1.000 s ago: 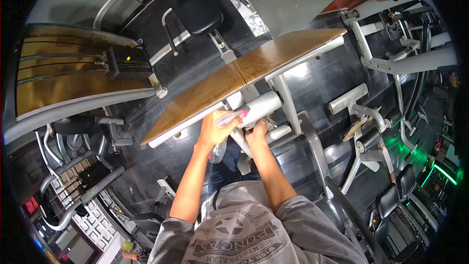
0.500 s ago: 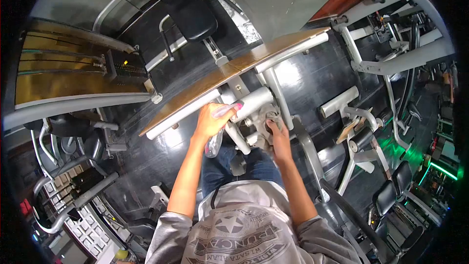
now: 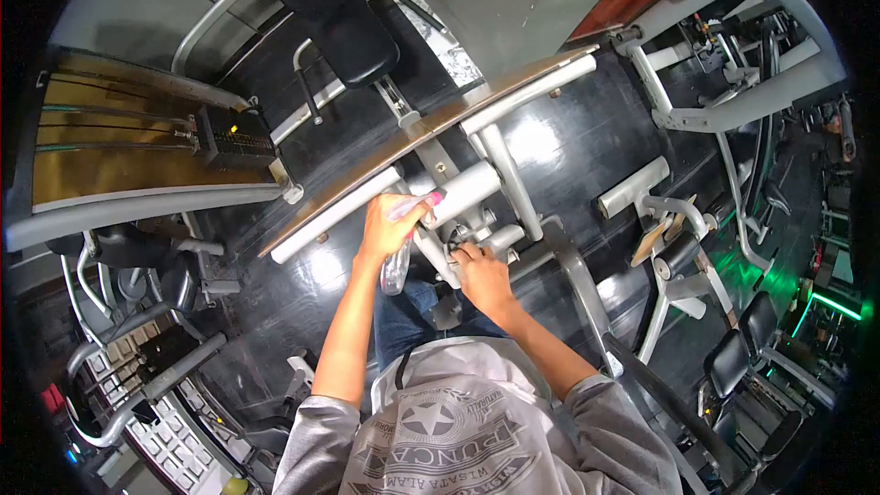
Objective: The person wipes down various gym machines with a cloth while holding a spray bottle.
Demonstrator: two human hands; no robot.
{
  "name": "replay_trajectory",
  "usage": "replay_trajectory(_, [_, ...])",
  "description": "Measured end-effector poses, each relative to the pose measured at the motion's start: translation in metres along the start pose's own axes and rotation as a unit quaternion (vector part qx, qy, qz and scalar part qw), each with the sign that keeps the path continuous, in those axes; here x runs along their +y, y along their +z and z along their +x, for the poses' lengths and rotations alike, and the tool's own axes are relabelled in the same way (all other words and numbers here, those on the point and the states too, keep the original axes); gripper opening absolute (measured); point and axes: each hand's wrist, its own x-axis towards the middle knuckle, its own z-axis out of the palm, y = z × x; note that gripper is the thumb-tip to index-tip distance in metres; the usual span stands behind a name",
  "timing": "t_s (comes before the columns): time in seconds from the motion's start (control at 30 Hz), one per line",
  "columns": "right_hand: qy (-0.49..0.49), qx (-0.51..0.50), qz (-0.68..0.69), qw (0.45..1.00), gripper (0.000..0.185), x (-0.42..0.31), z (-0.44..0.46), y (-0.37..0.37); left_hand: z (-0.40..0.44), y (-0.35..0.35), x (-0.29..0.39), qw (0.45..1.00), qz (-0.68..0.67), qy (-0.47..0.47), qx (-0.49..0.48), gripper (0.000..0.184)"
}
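My left hand [image 3: 387,227] is wrapped round the neck of a clear spray bottle [image 3: 395,268] with a pink nozzle, held beside the white metal frame. Just right of it, my right hand [image 3: 481,277] has its fingers bent against the machine's lower joint, near a white crossbar [image 3: 502,240]. Something greyish shows at those fingertips, too small to make out. A thick white cylinder [image 3: 467,192] lies above both hands, under a long wooden board [image 3: 367,169] seen nearly edge-on.
A black padded seat [image 3: 357,50] stands beyond the board. At the left is a weight stack [image 3: 234,136]. A curved grey frame [image 3: 577,280] rises close to my right arm, and another white machine [image 3: 632,188] stands farther right on the dark floor.
My right hand has moved left and inward from the right side of the joint, and the grey cloth seen under it is now mostly hidden. The left hand still holds the bottle.
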Motion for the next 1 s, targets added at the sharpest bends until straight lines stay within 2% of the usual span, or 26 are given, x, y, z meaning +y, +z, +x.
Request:
replay_trajectory(0.1, [0.012, -0.036, 0.007, 0.999, 0.020, 0.024, 0.003, -0.020, 0.001, 0.000, -0.001, 1.000, -0.011, -0.008, -0.003, 0.040])
replay_trajectory(0.13, [0.047, -0.057, -0.030, 0.997, 0.027, 0.034, 0.007, -0.026, 0.001, -0.001, 0.001, 1.000, -0.016, -0.013, -0.005, 0.040])
replay_trajectory(0.17, [0.059, -0.043, -0.074, 0.995, 0.024, 0.046, 0.012, -0.032, 0.000, -0.001, 0.003, 1.000, -0.020, -0.017, -0.007, 0.040])
replay_trajectory(0.27, [0.118, -0.013, -0.070, 0.990, 0.025, 0.055, 0.024, -0.050, 0.000, -0.001, 0.004, 1.000, -0.021, -0.010, -0.003, 0.040])
replay_trajectory(0.33, [0.121, -0.096, -0.080, 0.985, 0.029, 0.033, 0.028, -0.041, -0.001, -0.001, 0.010, 1.000, -0.024, 0.000, -0.012, 0.040])
replay_trajectory(0.37, [0.123, -0.091, -0.034, 0.988, 0.033, 0.030, 0.029, -0.018, -0.001, -0.002, 0.011, 0.999, -0.030, 0.009, -0.011, 0.040])
replay_trajectory(0.43, [0.056, -0.180, 0.007, 0.982, 0.022, 0.001, 0.027, -0.008, -0.001, -0.002, 0.010, 0.999, -0.016, 0.032, -0.015, 0.039])
replay_trajectory(0.47, [0.061, -0.177, 0.010, 0.982, 0.022, 0.001, 0.019, -0.005, -0.001, -0.003, 0.010, 0.999, -0.022, 0.023, -0.018, 0.039])
replay_trajectory(0.57, [0.029, 0.003, 0.038, 0.999, 0.034, 0.019, -0.005, -0.005, 0.000, -0.004, 0.009, 0.999, -0.024, 0.014, -0.029, 0.039])
replay_trajectory(0.63, [0.064, 0.087, 0.032, 0.994, 0.034, 0.042, -0.010, -0.018, 0.002, -0.004, 0.005, 0.999, -0.021, 0.011, -0.032, 0.039])
replay_trajectory(0.7, [0.156, 0.124, 0.056, 0.978, 0.035, 0.057, -0.012, -0.032, 0.002, -0.005, 0.004, 0.999, -0.010, 0.005, -0.039, 0.039])
replay_trajectory(0.77, [0.152, 0.147, 0.063, 0.975, 0.037, 0.044, -0.014, -0.024, 0.002, -0.005, 0.004, 0.999, -0.001, -0.003, -0.036, 0.039])
replay_trajectory(0.83, [0.187, 0.240, 0.140, 0.942, 0.040, 0.024, -0.020, 0.000, 0.002, -0.004, 0.005, 0.999, 0.009, -0.010, -0.036, 0.039])
replay_trajectory(0.87, [0.192, 0.236, 0.216, 0.928, 0.043, 0.013, -0.025, 0.012, 0.003, -0.005, 0.005, 0.999, 0.017, -0.006, -0.038, 0.038])
replay_trajectory(0.97, [0.095, 0.192, 0.287, 0.934, 0.039, -0.012, -0.047, 0.044, 0.003, -0.006, 0.004, 0.999, 0.007, 0.002, -0.046, 0.038])
replay_trajectory(1.0, [0.089, 0.215, 0.302, 0.924, 0.039, -0.017, -0.049, 0.047, 0.003, -0.006, 0.004, 0.999, -0.013, 0.004, -0.046, 0.037])
